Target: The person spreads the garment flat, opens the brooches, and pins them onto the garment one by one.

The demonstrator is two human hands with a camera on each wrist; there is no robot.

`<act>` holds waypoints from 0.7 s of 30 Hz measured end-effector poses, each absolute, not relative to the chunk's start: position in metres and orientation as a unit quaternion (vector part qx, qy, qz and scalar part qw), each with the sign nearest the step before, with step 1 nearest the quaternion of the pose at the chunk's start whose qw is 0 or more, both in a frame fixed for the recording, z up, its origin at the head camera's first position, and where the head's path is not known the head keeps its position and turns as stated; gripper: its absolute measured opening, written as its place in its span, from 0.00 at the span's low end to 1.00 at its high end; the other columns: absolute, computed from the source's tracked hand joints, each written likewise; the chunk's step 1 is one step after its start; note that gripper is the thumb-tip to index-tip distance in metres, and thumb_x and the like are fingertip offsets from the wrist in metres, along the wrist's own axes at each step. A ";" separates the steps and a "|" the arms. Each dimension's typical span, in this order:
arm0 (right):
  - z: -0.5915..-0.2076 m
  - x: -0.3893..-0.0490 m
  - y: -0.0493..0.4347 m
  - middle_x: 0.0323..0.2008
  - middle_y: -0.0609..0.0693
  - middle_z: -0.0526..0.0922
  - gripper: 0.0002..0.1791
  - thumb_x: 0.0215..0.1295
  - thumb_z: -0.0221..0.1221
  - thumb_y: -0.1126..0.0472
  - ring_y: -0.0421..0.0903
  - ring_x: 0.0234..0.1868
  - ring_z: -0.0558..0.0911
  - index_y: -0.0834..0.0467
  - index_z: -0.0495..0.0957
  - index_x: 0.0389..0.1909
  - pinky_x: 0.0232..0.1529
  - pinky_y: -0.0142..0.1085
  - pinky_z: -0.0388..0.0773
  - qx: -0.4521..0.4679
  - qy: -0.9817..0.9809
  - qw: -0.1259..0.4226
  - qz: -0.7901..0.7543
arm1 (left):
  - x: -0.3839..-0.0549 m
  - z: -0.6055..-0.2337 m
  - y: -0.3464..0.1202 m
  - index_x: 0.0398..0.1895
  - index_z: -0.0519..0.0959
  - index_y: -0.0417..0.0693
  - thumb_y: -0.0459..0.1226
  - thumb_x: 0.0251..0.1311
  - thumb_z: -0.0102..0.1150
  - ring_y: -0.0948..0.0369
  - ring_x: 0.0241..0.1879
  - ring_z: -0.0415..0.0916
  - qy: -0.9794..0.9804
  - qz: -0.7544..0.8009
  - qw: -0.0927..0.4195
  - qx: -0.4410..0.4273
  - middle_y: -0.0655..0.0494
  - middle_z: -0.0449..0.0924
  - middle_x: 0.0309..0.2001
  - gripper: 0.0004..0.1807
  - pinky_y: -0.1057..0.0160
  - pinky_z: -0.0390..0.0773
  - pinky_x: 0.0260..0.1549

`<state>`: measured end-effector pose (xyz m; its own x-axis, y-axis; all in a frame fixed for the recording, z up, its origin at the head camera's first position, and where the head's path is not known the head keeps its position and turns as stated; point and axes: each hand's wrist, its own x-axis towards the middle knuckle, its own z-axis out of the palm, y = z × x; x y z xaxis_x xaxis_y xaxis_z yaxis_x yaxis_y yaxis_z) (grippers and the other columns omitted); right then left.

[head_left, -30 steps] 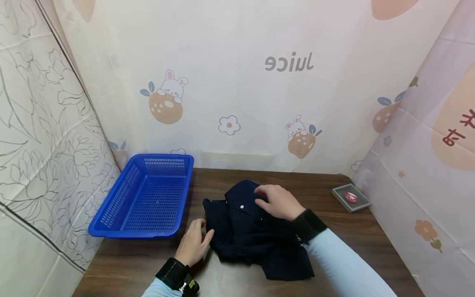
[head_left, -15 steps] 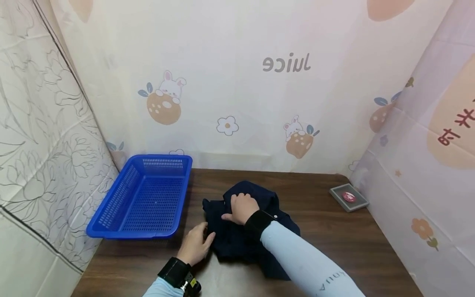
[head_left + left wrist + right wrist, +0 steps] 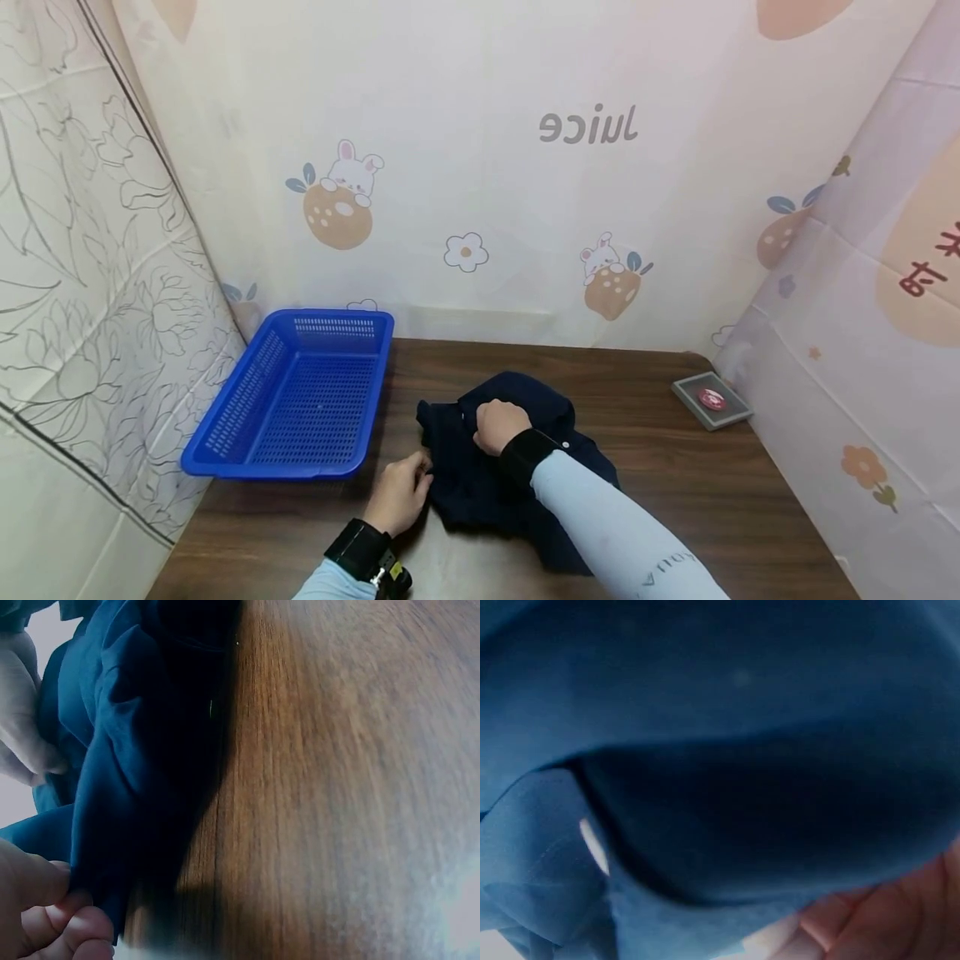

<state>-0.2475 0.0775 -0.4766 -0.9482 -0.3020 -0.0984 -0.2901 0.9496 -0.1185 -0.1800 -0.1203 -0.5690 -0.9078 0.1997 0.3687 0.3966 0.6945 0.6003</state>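
A dark navy shirt [image 3: 525, 392] with small white buttons lies bunched on the wooden table. My left hand [image 3: 397, 496] pinches its left edge; in the left wrist view, the thumb and fingertips [image 3: 88, 924] close on a fold of cloth. Over the middle of the shirt, my right hand [image 3: 501, 427] has curled fingers and grips the fabric. Cloth [image 3: 705, 690] fills most of the right wrist view, with part of the right hand [image 3: 885, 922] at the lower right. The right fingertips are hidden by the hand itself in the head view.
A blue perforated plastic basket [image 3: 375, 400] stands to the left of the shirt. At the right back of the table [image 3: 637, 392] lies a small grey square tray [image 3: 693, 398] with a red-and-white oval piece [image 3: 711, 400] on it. Printed curtains [image 3: 480, 167] enclose the back and sides.
My right hand has moved left from the shirt's right part to its middle, and its fingers have curled into the cloth. The left fingers have closed on the shirt's left edge.
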 end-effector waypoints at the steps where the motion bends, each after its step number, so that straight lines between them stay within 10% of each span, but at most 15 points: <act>1: -0.475 -0.248 0.079 0.17 0.48 0.71 0.11 0.62 0.61 0.57 0.43 0.17 0.71 0.58 0.77 0.24 0.22 0.37 0.71 -0.153 0.985 0.060 -0.053 | -0.180 -0.569 -0.120 0.31 0.78 0.49 0.29 0.53 0.66 0.69 0.23 0.71 -0.911 -0.352 0.141 -0.162 0.65 0.75 0.23 0.08 0.67 0.72 0.24; 6: -0.465 -0.252 0.093 0.34 0.54 0.81 0.15 0.65 0.58 0.57 0.44 0.26 0.75 0.62 0.77 0.48 0.31 0.39 0.74 -0.145 0.982 0.085 -0.086 | -0.179 -0.569 -0.121 0.29 0.76 0.50 0.30 0.53 0.66 0.70 0.22 0.69 -0.916 -0.342 0.139 -0.153 0.67 0.73 0.22 0.08 0.68 0.70 0.23; 15: -0.442 -0.244 0.138 0.18 0.47 0.67 0.09 0.63 0.57 0.62 0.43 0.17 0.69 0.55 0.69 0.25 0.21 0.35 0.65 -0.142 0.969 0.056 -0.195 | -0.178 -0.567 -0.122 0.29 0.76 0.49 0.30 0.54 0.65 0.70 0.21 0.68 -0.912 -0.343 0.149 -0.167 0.67 0.72 0.22 0.07 0.69 0.69 0.22; 21: -0.438 -0.232 0.164 0.19 0.47 0.66 0.06 0.60 0.56 0.63 0.43 0.17 0.67 0.55 0.68 0.28 0.22 0.35 0.64 -0.119 0.961 0.025 -0.247 | -0.180 -0.566 -0.121 0.26 0.73 0.53 0.29 0.52 0.65 0.71 0.21 0.68 -0.906 -0.356 0.160 -0.166 0.68 0.72 0.22 0.11 0.69 0.69 0.22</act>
<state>-0.2320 0.1640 -0.4384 -0.9703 -0.2417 0.0102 -0.2167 0.8498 -0.4804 -0.1798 -0.1212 -0.5661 -0.8936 0.1860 0.4084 0.4144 0.6913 0.5919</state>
